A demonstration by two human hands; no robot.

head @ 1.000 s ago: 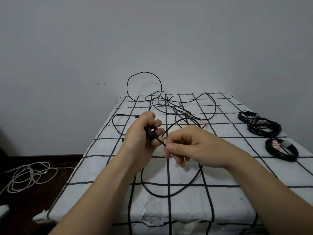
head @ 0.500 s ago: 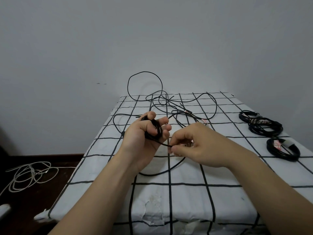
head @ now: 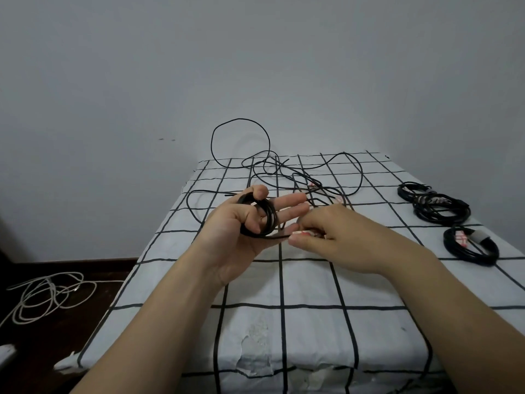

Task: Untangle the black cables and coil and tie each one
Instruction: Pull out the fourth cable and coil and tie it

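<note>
1. Down on the floor at far left lies a loose white cord (head: 48,297).
2. Over the table (head: 284,322), the left hand (head: 241,243) is palm up, its thumb hooked through a coiled black cable (head: 271,220) and its fingers stretched out.
3. Behind the hands, a tangle of black cables (head: 284,172) sprawls across the table's far end.
4. The right hand (head: 341,240) pinches that coil's loose end, with a red-and-white bit showing at its fingertips.
5. Three tied black coils (head: 440,207) rest near the table's right edge.

Tangled cables (head: 279,166) ahead, coiled bundles (head: 441,210) rightward.
</note>
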